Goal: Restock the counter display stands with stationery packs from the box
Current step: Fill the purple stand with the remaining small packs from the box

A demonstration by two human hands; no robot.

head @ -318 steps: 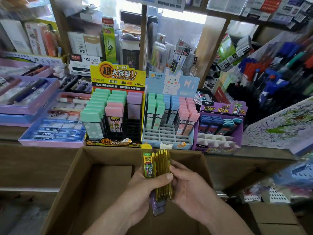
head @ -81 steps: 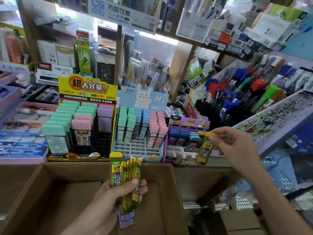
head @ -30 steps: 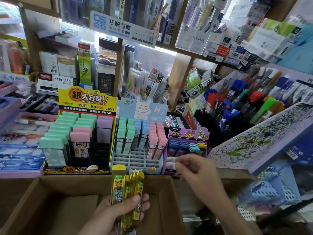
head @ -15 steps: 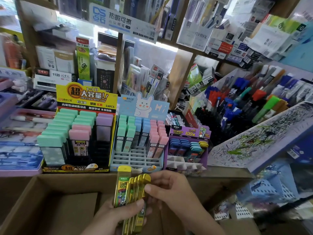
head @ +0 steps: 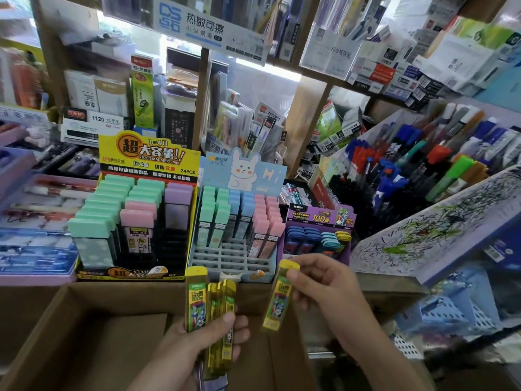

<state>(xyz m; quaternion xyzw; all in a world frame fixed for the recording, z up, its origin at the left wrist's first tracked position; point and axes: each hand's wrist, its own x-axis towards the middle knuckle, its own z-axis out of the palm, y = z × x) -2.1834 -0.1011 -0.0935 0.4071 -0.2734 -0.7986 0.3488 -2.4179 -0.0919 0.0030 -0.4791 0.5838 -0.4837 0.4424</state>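
Yellow packs of pencil lead (head: 221, 314) are standing upright in a bundle in the left hand (head: 208, 334), low in the middle of the scene, over the open cardboard box (head: 84, 334). Its fingers (head: 225, 320) are curling round the lower part of the bundle, with the thumb pressing across the front.

To the right, the right hand (head: 324, 286) is holding one more yellow pack (head: 277, 300) apart from the bundle. Its fingers (head: 293, 275) are pinching the pack near its top end, so that the pack is hanging slightly tilted above the far right edge of the box.

Just beyond that hand, a purple stand (head: 318, 218) is sitting on the table (head: 389, 286), carrying dark blue, teal and yellow packs in its far rows. Left of it a pale blue stand (head: 234, 258) with a rabbit card is showing mint, blue and pink packs, and further left a yellow stand (head: 146, 165) is holding wider mint, pink and lilac cases. Pens and boxes are crowding the shelves behind.
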